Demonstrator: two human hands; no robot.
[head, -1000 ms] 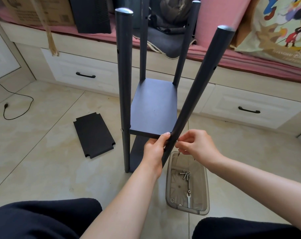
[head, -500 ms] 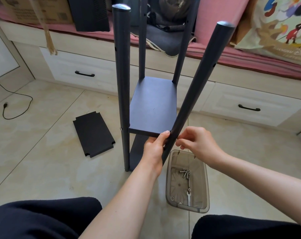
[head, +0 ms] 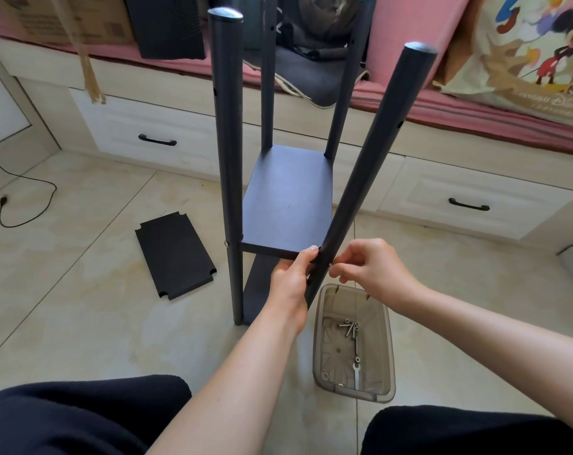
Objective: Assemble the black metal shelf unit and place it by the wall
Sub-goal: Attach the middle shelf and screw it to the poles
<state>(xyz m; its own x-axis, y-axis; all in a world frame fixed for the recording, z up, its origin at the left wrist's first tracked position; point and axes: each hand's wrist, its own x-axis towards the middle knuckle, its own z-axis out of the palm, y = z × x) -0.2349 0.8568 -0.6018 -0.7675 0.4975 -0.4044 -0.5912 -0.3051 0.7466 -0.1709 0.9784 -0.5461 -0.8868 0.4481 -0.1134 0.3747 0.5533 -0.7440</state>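
Observation:
The black shelf unit stands on the tiled floor in front of me, with several upright round posts and a mounted shelf board (head: 288,205). A lower board shows beneath it. The near right post (head: 367,165) leans outward to the right. My left hand (head: 291,277) grips that post just below the board's front right corner. My right hand (head: 370,267) pinches something small against the post's right side; the item itself is hidden by my fingers. A loose black shelf board (head: 175,256) lies flat on the floor to the left.
A clear plastic bin (head: 385,349) holding several screws and a small wrench sits on the floor by my right arm. White drawers (head: 154,133) under a pink-cushioned bench run along the back. A black cable (head: 26,182) lies at far left. My knees frame the bottom.
Both hands stayed at the post's joint with the board; my right hand's fingers shifted slightly closer to the post. The view drifted a little.

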